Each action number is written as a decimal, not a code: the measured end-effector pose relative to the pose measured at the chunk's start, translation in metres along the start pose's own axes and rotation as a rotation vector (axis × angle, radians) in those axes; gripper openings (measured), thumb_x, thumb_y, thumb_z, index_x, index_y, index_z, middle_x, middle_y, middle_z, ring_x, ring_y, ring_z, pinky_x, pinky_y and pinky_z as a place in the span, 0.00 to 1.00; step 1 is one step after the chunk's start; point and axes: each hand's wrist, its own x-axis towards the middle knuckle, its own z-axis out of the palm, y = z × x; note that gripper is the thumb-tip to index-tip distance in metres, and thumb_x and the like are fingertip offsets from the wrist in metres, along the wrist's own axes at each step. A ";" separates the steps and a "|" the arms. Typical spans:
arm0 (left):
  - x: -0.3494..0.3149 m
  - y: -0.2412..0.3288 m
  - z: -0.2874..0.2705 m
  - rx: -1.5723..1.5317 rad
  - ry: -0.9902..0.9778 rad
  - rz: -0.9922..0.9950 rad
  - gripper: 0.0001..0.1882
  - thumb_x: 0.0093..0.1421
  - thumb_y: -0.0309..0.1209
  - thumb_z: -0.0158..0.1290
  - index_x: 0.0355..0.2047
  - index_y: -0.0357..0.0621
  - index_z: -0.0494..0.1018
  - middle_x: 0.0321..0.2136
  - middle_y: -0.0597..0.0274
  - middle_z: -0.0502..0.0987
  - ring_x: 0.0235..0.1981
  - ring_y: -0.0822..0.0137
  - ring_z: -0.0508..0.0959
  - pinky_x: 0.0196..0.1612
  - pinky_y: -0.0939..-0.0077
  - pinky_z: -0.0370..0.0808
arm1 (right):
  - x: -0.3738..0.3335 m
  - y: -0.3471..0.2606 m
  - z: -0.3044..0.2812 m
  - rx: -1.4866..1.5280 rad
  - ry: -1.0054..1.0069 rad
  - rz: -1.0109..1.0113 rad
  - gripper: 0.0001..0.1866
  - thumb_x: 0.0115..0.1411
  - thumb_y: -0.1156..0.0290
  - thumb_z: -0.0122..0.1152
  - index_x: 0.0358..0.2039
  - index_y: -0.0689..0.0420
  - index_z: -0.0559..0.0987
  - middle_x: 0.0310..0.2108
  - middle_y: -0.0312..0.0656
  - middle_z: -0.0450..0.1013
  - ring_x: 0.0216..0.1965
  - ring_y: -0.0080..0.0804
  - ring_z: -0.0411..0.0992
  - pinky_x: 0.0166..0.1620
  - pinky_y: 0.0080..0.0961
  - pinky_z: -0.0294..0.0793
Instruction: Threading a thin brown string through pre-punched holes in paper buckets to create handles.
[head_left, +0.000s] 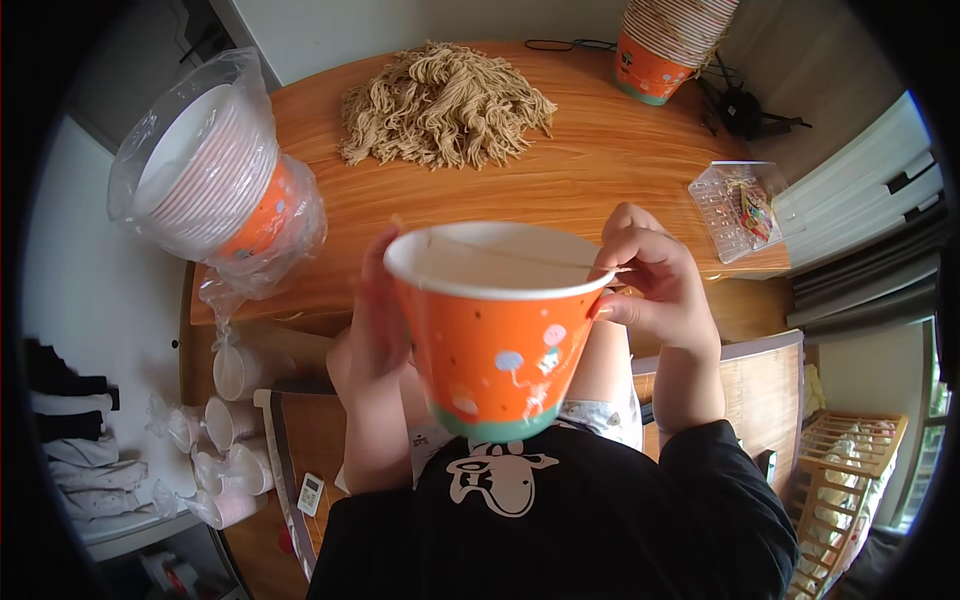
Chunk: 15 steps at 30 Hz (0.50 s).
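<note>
An orange paper bucket [490,350] with a white rim and green base is held up in front of my chest, its mouth tilted a little away from view. A thin tan cord [520,256] crosses its white mouth from the left rim to the right. My left hand [378,310], smeared by motion, supports the bucket's left side. At the right rim, the fingers of my right hand [645,275] pinch together on the cord's end, the thumb near the bucket's outer wall. Beyond the bucket, a heap of tan cords [445,108] lies on the wooden table [570,190].
At the table's left stands a stack of paper buckets in clear plastic [225,175]. Far right is another bucket stack [660,65] with cords about it. A clear tray [735,205] holds small colourful items. Several bagged bucket stacks [235,425] lie low on the left.
</note>
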 end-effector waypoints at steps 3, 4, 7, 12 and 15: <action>-0.003 0.017 0.016 0.486 -0.113 -0.058 0.68 0.48 0.76 0.52 0.74 0.45 0.37 0.69 0.50 0.55 0.69 0.52 0.59 0.69 0.49 0.56 | -0.005 -0.009 0.006 -0.312 0.147 -0.082 0.15 0.50 0.75 0.78 0.35 0.61 0.79 0.35 0.33 0.66 0.35 0.20 0.64 0.35 0.15 0.63; -0.003 0.018 0.023 0.493 -0.096 -0.069 0.74 0.41 0.70 0.66 0.73 0.44 0.35 0.69 0.47 0.53 0.70 0.51 0.58 0.70 0.51 0.56 | -0.006 -0.013 0.014 -0.356 0.227 -0.073 0.15 0.49 0.76 0.78 0.35 0.61 0.79 0.38 0.35 0.65 0.35 0.20 0.64 0.35 0.15 0.62; -0.008 0.006 0.038 0.591 -0.162 0.096 0.74 0.41 0.58 0.74 0.73 0.41 0.35 0.69 0.46 0.53 0.69 0.52 0.58 0.69 0.52 0.58 | -0.008 -0.022 0.028 -0.402 0.307 -0.080 0.17 0.48 0.74 0.79 0.36 0.61 0.79 0.39 0.37 0.63 0.37 0.21 0.64 0.36 0.14 0.62; -0.019 0.008 0.044 0.821 -0.141 0.107 0.72 0.41 0.50 0.76 0.72 0.38 0.38 0.68 0.44 0.54 0.68 0.52 0.60 0.68 0.54 0.61 | -0.013 -0.032 0.027 -0.514 0.302 -0.089 0.13 0.50 0.75 0.73 0.35 0.61 0.79 0.38 0.38 0.62 0.39 0.26 0.64 0.40 0.19 0.63; -0.017 0.007 0.042 0.776 -0.131 0.137 0.69 0.41 0.50 0.76 0.71 0.37 0.41 0.67 0.43 0.56 0.67 0.52 0.62 0.67 0.54 0.63 | -0.012 -0.032 0.025 -0.439 0.243 -0.118 0.10 0.52 0.77 0.69 0.35 0.60 0.79 0.38 0.39 0.64 0.40 0.29 0.65 0.43 0.23 0.64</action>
